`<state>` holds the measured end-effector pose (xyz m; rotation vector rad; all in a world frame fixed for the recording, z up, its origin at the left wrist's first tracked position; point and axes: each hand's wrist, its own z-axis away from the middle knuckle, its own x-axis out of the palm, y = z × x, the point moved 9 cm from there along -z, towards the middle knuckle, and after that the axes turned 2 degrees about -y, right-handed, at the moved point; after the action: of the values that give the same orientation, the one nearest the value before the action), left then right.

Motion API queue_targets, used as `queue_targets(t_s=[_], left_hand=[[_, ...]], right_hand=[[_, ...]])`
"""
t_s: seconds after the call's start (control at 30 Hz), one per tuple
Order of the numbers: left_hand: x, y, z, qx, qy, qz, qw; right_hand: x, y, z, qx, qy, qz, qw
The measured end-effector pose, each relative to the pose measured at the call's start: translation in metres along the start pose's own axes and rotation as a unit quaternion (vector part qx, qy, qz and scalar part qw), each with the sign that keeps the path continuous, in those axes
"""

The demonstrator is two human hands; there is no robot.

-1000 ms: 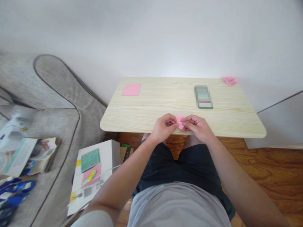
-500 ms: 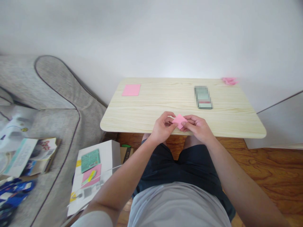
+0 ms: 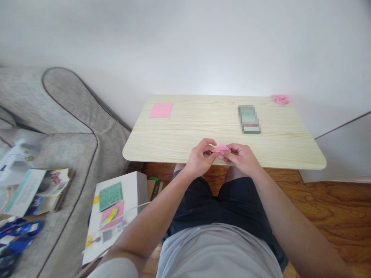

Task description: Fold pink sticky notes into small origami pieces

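Between my two hands is a small folded piece of pink paper (image 3: pixel 222 148), its upper part a pointed triangle, held over the table's front edge. My left hand (image 3: pixel 202 156) pinches its left corner with thumb and fingers. On the other side, my right hand (image 3: pixel 242 156) grips the right part, the thumb lying across the front. The fingers hide much of the paper's lower part. Farther back on the pale wooden table (image 3: pixel 199 123) lie a flat square of pink paper (image 3: pixel 160 110) at the left and a blurred-out phone-like object (image 3: pixel 249 119) at the right.
A crumpled or folded pink paper piece (image 3: pixel 281 99) sits at the table's back right corner. Left of my legs, a white box (image 3: pixel 127 185) carries a green board (image 3: pixel 111 196), pink paper and a yellow cutter (image 3: pixel 111 216). A grey sofa (image 3: pixel 113 123) stands at the left.
The pink paper has moved slightly down and right, and its triangular top looks flatter. Both thumbs now sit closer together on its front.
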<state>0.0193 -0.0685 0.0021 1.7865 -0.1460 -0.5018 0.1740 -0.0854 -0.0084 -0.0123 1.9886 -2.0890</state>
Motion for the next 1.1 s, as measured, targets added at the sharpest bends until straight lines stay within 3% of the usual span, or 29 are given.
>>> queue_targets(t_s=[0.43,0.77,0.97,1.1], left_hand=[[0.000,-0.001,-0.002,-0.006,0.000,0.000,1.000],[0.003,0.004,-0.006,-0.005,-0.028,-0.019,0.999],[-0.010,0.014,-0.002,0.079,0.049,-0.104,0.990],[-0.010,0.028,0.007,0.177,0.086,-0.183,0.963]], right_hand=[[-0.001,0.002,0.002,0.005,0.008,0.021,1.000],[-0.005,0.003,0.002,-0.031,0.034,0.028,0.999],[-0.014,-0.003,0.004,-0.042,0.057,0.060,0.996],[-0.023,-0.030,0.014,-0.170,0.128,0.178,0.961]])
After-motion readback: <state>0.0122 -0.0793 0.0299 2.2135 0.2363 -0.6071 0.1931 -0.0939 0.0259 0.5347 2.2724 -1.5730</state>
